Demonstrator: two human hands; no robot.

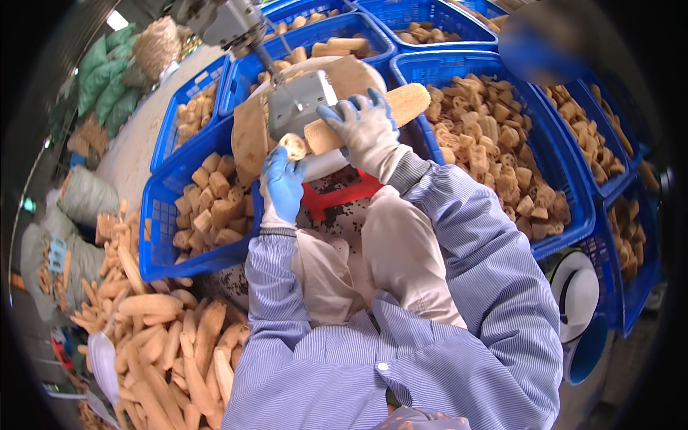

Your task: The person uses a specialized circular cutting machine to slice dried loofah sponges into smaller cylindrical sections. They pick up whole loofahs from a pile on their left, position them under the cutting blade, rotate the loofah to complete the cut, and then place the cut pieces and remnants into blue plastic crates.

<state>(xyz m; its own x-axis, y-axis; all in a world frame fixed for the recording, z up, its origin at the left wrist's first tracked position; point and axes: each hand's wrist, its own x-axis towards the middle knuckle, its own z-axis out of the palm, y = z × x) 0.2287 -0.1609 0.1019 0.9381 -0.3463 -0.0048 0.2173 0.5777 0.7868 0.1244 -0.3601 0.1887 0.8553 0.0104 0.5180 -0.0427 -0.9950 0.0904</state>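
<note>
My right hand (369, 135), in a white and blue glove, is wrapped round a long tan loofah (408, 104). The loofah's near end lies beside a grey machine head (308, 99) over a round white table (331, 166) partly covered with brown cardboard (249, 140). At the table's near edge, my left hand (284, 188), gloved the same way, pinches a short cut loofah piece (293, 147), its round hollow end turned up. The piece sits just left of the long loofah's end. How the blade meets the loofah is hidden.
A blue crate of cut pieces (146, 240) stands left of my knees; a larger one (570, 240) stands right. Whole loofahs (154, 337) lie heaped at lower left. A red frame (351, 192) sits below the table. Another person (548, 43) is at upper right.
</note>
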